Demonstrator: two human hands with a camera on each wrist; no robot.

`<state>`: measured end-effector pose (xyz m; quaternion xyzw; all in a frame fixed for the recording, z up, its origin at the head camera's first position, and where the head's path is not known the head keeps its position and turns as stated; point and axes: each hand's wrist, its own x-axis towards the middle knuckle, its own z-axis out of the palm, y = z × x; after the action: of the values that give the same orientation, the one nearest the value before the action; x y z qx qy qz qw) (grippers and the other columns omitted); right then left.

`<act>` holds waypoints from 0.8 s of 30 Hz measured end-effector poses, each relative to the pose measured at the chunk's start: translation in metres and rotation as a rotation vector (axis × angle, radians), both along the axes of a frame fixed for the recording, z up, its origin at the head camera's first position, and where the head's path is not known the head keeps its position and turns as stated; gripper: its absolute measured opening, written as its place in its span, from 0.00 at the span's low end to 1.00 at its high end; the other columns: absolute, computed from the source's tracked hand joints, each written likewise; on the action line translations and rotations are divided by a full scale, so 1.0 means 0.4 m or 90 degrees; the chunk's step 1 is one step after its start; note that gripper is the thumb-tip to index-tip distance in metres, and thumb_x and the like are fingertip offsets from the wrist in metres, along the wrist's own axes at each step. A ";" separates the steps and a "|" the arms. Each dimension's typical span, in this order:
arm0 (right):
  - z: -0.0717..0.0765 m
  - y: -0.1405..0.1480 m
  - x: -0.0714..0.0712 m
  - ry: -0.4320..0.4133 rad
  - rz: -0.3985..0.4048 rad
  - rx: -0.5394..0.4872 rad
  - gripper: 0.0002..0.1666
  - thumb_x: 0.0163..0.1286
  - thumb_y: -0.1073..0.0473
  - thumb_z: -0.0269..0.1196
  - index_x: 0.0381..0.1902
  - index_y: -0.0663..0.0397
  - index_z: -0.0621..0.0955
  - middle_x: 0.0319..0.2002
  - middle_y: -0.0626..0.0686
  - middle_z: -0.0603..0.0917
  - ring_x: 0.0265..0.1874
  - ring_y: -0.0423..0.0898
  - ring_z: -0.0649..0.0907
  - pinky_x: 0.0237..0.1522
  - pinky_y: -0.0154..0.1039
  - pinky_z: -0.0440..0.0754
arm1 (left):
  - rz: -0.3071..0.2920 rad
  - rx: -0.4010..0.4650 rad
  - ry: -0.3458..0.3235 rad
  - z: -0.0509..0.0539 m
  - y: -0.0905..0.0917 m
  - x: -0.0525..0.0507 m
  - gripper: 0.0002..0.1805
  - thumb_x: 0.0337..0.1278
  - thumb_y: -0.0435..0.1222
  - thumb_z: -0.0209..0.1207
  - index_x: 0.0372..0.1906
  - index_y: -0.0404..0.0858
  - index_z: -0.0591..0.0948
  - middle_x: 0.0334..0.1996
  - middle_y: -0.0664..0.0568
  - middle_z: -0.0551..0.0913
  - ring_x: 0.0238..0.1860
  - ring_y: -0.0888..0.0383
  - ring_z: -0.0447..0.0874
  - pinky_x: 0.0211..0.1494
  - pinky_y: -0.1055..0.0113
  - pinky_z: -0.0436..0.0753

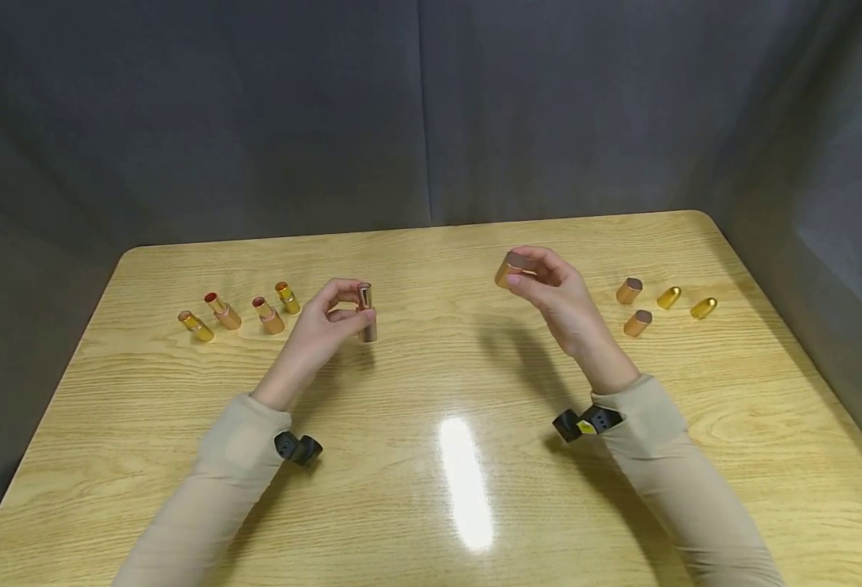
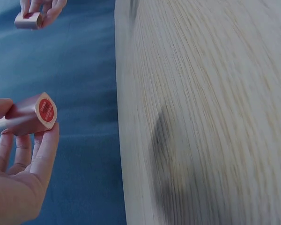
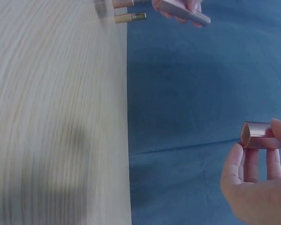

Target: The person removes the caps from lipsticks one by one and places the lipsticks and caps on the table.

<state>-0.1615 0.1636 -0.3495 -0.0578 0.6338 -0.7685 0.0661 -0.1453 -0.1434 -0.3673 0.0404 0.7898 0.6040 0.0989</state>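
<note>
Above the left half of the table, my left hand pinches a rose-gold lipstick upright between thumb and fingers. Its uncapped upper end is a shiny metal sleeve; the left wrist view shows a round red label on its base. My right hand grips a rose-gold lipstick cap by its sides, raised over the table and apart from the lipstick. The right wrist view shows the cap's open end pointing left, towards the other hand.
Several uncapped lipsticks stand at the left, gold ones and rose-gold ones. On the right are two rose-gold caps and two rounded gold caps. Dark curtains surround the wooden table.
</note>
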 end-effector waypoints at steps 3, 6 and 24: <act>0.002 0.008 -0.001 0.002 0.000 0.002 0.20 0.66 0.73 0.56 0.43 0.38 0.78 0.43 0.40 0.78 0.47 0.36 0.77 0.51 0.27 0.77 | 0.009 -0.006 0.003 0.001 -0.018 0.002 0.24 0.64 0.37 0.58 0.62 0.38 0.69 0.54 0.48 0.72 0.45 0.64 0.78 0.49 0.69 0.78; 0.003 0.018 -0.002 0.004 0.001 0.008 0.20 0.66 0.73 0.57 0.43 0.38 0.79 0.43 0.39 0.79 0.46 0.36 0.78 0.50 0.27 0.77 | 0.015 -0.009 0.010 0.003 -0.036 0.005 0.24 0.64 0.37 0.58 0.63 0.37 0.68 0.54 0.48 0.72 0.44 0.67 0.79 0.49 0.69 0.78; 0.021 0.104 0.007 0.022 -0.015 -0.001 0.17 0.67 0.70 0.58 0.44 0.40 0.79 0.44 0.40 0.79 0.45 0.35 0.79 0.49 0.26 0.78 | 0.072 -0.061 0.028 0.010 -0.144 0.030 0.27 0.63 0.45 0.59 0.64 0.43 0.69 0.51 0.62 0.71 0.51 0.68 0.74 0.51 0.77 0.75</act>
<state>-0.1588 0.2051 -0.3413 -0.0632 0.6349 -0.7686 0.0460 -0.1332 -0.2008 -0.3631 0.0038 0.8208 0.5690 0.0490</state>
